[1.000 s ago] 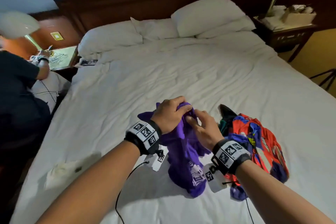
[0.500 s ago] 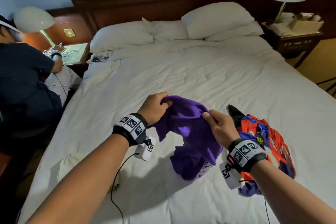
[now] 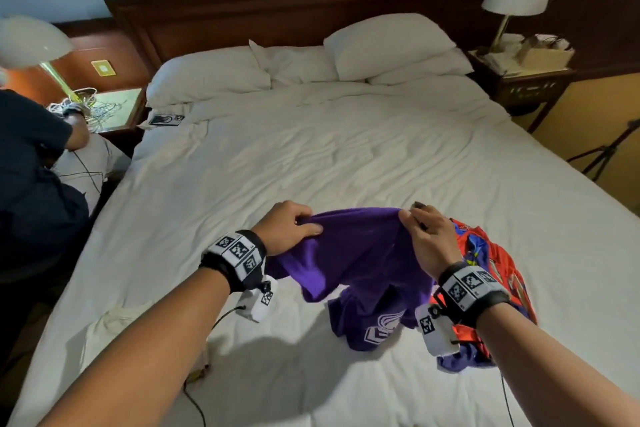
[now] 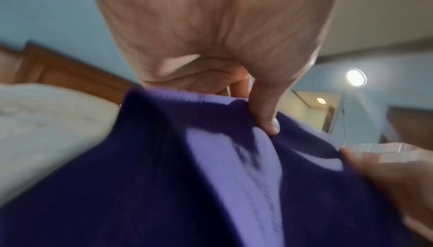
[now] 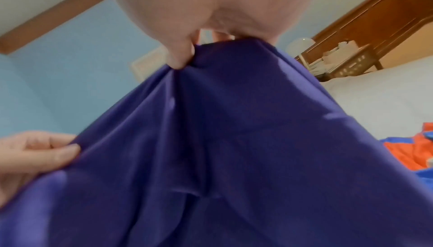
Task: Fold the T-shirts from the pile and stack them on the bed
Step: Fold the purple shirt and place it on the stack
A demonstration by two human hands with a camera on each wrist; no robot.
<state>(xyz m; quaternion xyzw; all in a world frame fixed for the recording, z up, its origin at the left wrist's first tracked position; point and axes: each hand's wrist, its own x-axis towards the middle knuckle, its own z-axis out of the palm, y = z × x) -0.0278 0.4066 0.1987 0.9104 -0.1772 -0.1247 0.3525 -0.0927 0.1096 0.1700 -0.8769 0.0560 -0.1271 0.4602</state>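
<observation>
A purple T-shirt [image 3: 363, 253] with a white print hangs between my two hands above the white bed [image 3: 346, 156]. My left hand [image 3: 294, 224] pinches its upper edge at the left, thumb on the cloth [image 4: 264, 119]. At the right my right hand [image 3: 420, 229] pinches the same edge, as the right wrist view shows [image 5: 180, 56]. The shirt's lower part [image 3: 374, 326] rests crumpled on the sheet. Beside my right wrist lies the pile of red, orange and blue T-shirts [image 3: 495, 263], partly hidden by my right forearm.
Pillows [image 3: 388, 45] lie against the wooden headboard [image 3: 277, 10]. A nightstand with a lamp [image 3: 516, 0] stands at the right, another nightstand [image 3: 117, 107] at the left. A person in dark clothes [image 3: 31, 166] sits at the bed's left side. A tripod [image 3: 609, 149] stands on the floor right.
My hands have moved apart and lifted, stretching the purple T-shirt from a bunched lump into a spread edge. The head camera has tilted up a little.
</observation>
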